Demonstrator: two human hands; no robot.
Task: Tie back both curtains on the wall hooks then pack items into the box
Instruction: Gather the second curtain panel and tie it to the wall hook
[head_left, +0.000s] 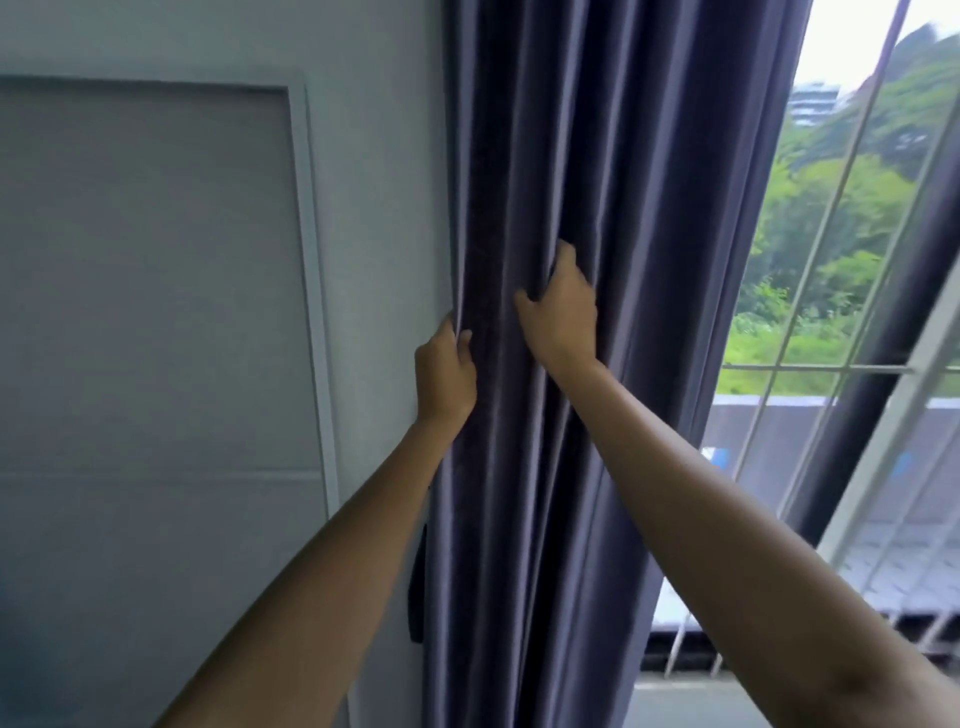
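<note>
A dark grey-purple curtain (623, 182) hangs in deep folds down the middle of the view, gathered against the white wall. My left hand (445, 376) pinches the curtain's left edge where it meets the wall. My right hand (561, 306) sits a little higher and to the right, fingers dug into a fold of the same curtain. A dark strip, maybe a tieback (417, 587), hangs behind the curtain's left edge lower down. No wall hook and no box are visible.
A white wall (374, 208) with a framed grey panel (150, 270) fills the left side. To the right is a window with white bars (831, 218) and greenery outside. A second dark curtain (893, 312) hangs at the far right.
</note>
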